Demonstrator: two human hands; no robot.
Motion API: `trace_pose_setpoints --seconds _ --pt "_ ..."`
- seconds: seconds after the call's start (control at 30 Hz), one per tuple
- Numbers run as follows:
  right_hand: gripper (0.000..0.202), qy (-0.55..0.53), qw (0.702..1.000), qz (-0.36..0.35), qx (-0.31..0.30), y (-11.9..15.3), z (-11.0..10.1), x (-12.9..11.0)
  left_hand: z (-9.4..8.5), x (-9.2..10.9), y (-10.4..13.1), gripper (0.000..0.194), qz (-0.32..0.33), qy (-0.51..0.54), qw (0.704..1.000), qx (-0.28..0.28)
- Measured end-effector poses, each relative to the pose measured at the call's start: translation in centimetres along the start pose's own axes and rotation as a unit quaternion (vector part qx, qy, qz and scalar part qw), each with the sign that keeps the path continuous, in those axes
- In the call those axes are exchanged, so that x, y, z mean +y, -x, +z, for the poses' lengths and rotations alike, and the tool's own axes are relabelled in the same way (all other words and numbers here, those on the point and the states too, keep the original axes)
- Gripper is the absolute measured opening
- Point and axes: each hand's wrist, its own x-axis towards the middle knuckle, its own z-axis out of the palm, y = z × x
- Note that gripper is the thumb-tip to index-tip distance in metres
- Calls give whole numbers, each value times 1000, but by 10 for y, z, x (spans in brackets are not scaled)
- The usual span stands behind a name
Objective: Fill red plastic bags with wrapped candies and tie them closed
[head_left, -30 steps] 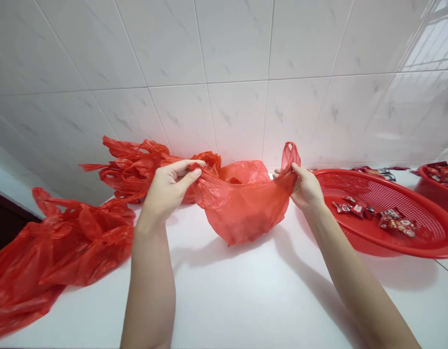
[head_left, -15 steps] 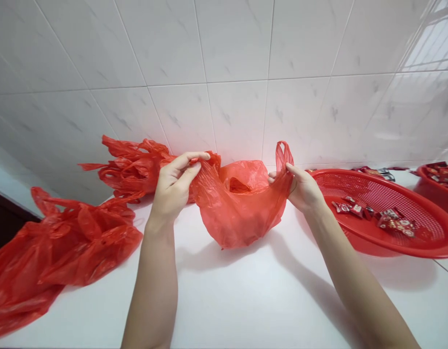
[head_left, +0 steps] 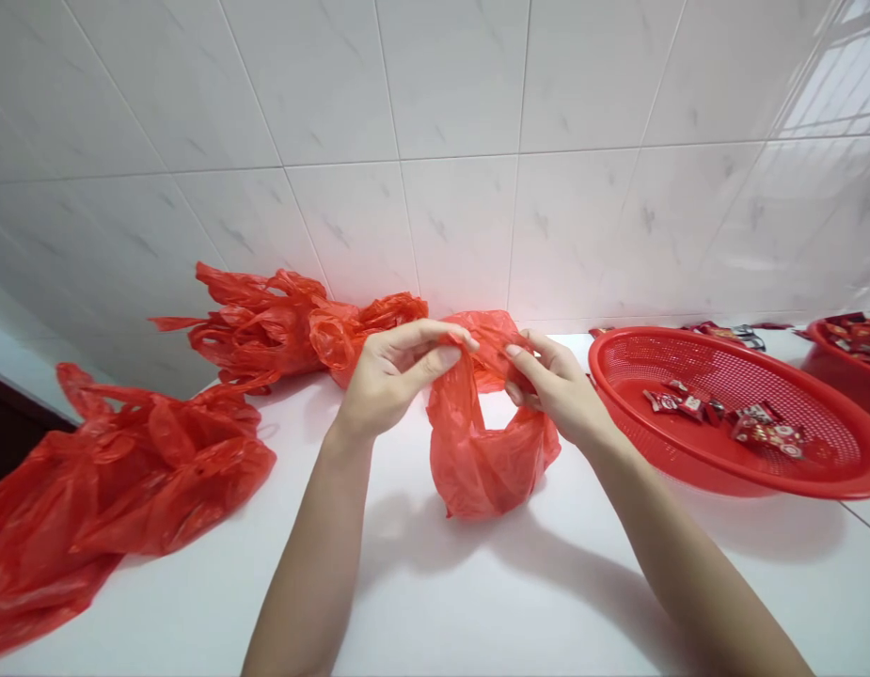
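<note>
A red plastic bag [head_left: 487, 470] hangs between my hands, low over the white table [head_left: 435, 602]. My left hand [head_left: 399, 376] pinches one of its handles between thumb and fingers. My right hand [head_left: 551, 385] is closed on the other handle, at the bag's upper right. The two handles are close together, with a gap showing between them above the body of the bag. What lies inside the bag is hidden by the red plastic. Behind it, partly covered, is more red plastic [head_left: 489, 329] near the wall.
Crumpled red bags [head_left: 265, 329] sit against the tiled wall [head_left: 455, 85], and a larger red bag [head_left: 145, 480] lies at the left. On the right stands a red perforated basket [head_left: 717, 470] holding several small wrapped packets [head_left: 766, 428]. Another red container [head_left: 847, 376] with packets is at the far right.
Both hands have come closer together, bringing the handles toward each other. The bag's opening, stretched wide before, is now narrow, and its body hangs slightly lower and further right.
</note>
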Motion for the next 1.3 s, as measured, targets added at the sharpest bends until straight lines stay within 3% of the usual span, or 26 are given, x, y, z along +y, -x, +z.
trace_pose_setpoints --seconds 0.1,0.5,0.7,0.73,0.83,1.03,1.2,1.3 --pt "29 42 999 -22 -21 4 4 -1 5 2 1 12 24 -8 998 -49" --pt "28 115 985 -28 -125 6 -1 -6 16 -9 4 29 -36 -165 985 37" --pt "6 231 963 -69 -117 6 -7 -5 17 -10 2 24 -54 -238 967 75" --pt "16 240 962 -71 -107 7 -8 -4 17 -10 2 20 -61 -239 966 72" --pt "33 235 965 -86 -79 7 -9 -2 15 -12 1 22 -92 -217 972 21" --pt "24 250 957 -133 -64 3 -12 -1 16 -15 0 55 -166 -141 971 -103" --pt "17 245 958 -135 -65 2 -13 -2 15 -17 -3 38 -194 2 958 -212" --pt "13 249 956 -141 -58 2 -13 -4 14 -21 -5 31 -216 65 950 -215"
